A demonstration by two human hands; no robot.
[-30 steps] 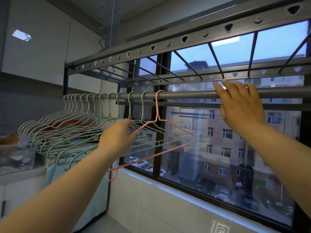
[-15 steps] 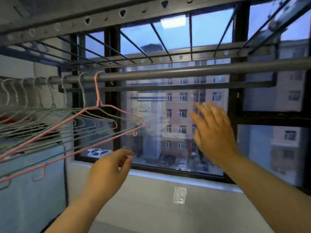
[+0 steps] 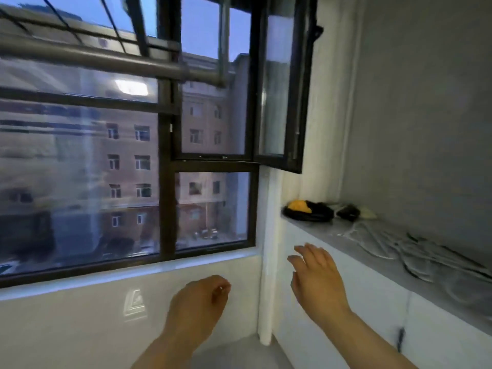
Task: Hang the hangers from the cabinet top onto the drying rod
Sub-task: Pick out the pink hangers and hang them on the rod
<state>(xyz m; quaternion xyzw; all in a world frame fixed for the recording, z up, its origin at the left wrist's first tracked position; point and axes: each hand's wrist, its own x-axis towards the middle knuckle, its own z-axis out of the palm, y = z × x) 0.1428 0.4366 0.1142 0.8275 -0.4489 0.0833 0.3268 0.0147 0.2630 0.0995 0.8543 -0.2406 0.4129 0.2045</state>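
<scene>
Several pale wire hangers (image 3: 399,245) lie in a loose pile on the grey cabinet top (image 3: 324,229) at the right. The grey drying rod (image 3: 87,59) crosses the upper left in front of the window, and no hanger shows on the part in view. My right hand (image 3: 316,272) hovers with fingers spread in front of the white cabinet, below and left of the pile, holding nothing. My left hand (image 3: 197,299) hangs lower at centre, fingers loosely curled and empty.
A black dish with a yellow object (image 3: 306,210) and small dark items (image 3: 348,211) sit at the far end of the cabinet top. An open window sash (image 3: 282,86) juts inward above it. A white pipe (image 3: 267,262) runs down the corner.
The view has swung right from the rod and its hung hangers to the cabinet. My left hand let go of the pink hanger, my right hand left the rod, and both dropped lower.
</scene>
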